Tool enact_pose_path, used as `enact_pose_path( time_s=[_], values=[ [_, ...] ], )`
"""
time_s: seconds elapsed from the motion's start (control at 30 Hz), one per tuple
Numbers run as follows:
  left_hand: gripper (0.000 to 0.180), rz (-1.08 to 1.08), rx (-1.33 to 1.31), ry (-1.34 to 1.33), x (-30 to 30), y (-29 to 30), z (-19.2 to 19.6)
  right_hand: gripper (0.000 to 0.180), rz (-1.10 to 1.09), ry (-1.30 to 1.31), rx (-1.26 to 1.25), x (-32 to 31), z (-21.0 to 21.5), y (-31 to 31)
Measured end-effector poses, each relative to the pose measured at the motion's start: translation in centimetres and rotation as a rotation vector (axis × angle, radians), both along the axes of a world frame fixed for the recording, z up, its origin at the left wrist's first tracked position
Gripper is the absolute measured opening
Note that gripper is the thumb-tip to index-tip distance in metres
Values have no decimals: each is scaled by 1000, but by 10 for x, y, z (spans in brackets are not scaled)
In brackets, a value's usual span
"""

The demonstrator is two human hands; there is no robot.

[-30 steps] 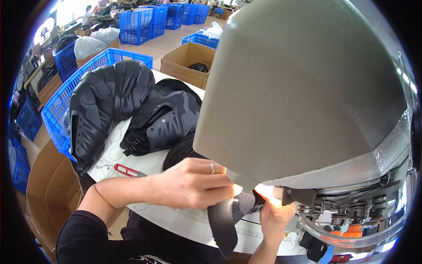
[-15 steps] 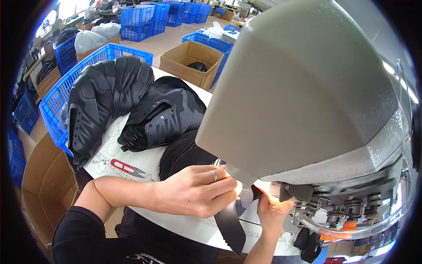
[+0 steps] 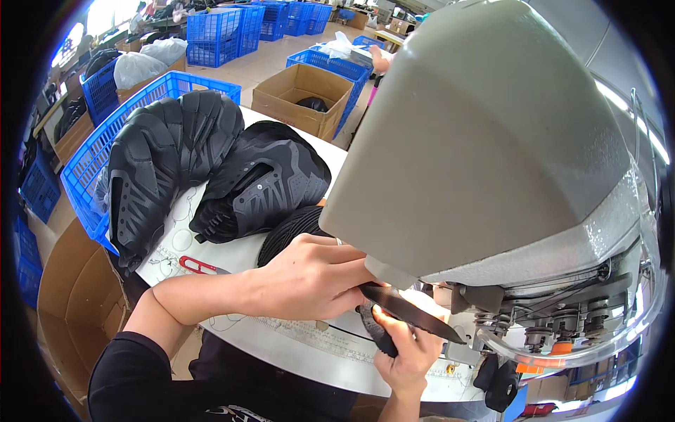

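Below the head of a grey sewing machine [image 3: 478,155], both hands work on a black curved fabric piece [image 3: 415,313], which looks like part of a shoe. My left hand [image 3: 309,274] reaches in from the left, its fingers closed at the piece's left end; the fingertips are partly behind the machine's lower edge. Gripping the piece's near side is my right hand [image 3: 408,355], with the thumb along it. Close behind my left hand lies a fanned stack of black pieces [image 3: 288,228], partly covered. Red thread snips [image 3: 197,265] rest beside my left forearm, their blades partly hidden.
Two stacks of black shoe uppers [image 3: 151,162] spread over the white table [image 3: 309,352]. Blue crates [image 3: 84,165] and cardboard boxes [image 3: 302,91] stand around it. Thread tensioners and a clear tube [image 3: 598,355] are on the right. Another person's hand [image 3: 380,62] shows behind the machine.
The black piece has swung from hanging toward the table's front edge to lying slantwise toward the right. My right hand has moved left and nearer me; my left hand has risen slightly in the picture.
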State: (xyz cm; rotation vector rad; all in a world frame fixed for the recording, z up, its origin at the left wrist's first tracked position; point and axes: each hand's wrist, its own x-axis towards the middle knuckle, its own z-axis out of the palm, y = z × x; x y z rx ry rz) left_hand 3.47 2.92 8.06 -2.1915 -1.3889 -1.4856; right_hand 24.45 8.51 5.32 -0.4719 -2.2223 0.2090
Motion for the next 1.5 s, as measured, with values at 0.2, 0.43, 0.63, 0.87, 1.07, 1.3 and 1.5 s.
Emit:
enact_pose_path(
  time_s=[0.2,0.43,0.63,0.87,1.07,1.3,1.5],
  values=[
    [29,-77,50,135,-3,-2,5,15,12,218,-160,-7,-12,-5],
    [23,-24,107,180,-1,-3,4,18,63,198,-112,7,-11,12],
    [23,36,165,290,7,-3,-4,13,39,64,-115,10,-5,3],
    [23,75,150,320,11,-6,-5,12,97,97,-73,4,4,7],
    [21,-20,132,290,1,-3,-3,13,144,95,-228,7,11,7],
    [23,45,131,333,8,-8,0,18,92,29,-58,18,0,19],
    [23,114,148,381,16,-10,-4,17,121,35,-102,18,3,19]
  ],
)
